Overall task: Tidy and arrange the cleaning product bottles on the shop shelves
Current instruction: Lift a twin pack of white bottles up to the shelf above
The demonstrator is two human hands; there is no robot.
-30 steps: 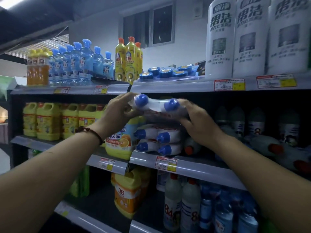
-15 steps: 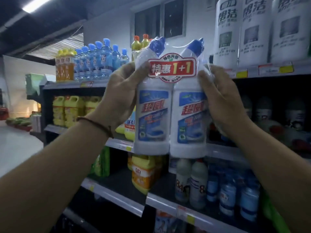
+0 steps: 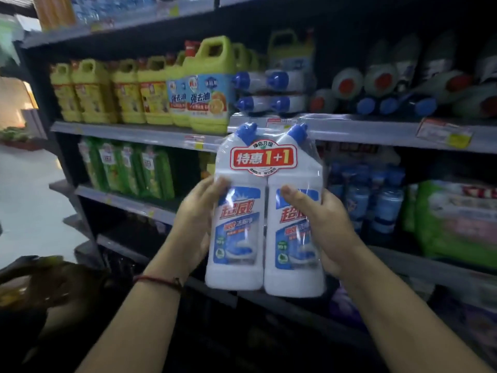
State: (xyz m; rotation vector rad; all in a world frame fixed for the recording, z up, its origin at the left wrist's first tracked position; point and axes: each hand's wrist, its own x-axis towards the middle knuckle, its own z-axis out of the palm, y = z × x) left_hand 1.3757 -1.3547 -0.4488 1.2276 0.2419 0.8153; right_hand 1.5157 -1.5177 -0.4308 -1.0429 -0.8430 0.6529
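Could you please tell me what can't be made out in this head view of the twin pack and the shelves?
- Twin pack: back hidden; small label print blurred, partly covered by left hand and right hand.
- Price tags: too blurred to read.
- Dark bottles: labels lost in shadow.
- Top shelf: stock cut off by the frame edge.

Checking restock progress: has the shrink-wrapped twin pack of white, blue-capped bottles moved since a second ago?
Yes. The twin pack came off the stack of lying packs, and now stands upright, lower, before the grey shelf edge.

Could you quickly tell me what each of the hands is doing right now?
Left hand: closed on the twin pack.
Right hand: closed on the same twin pack.
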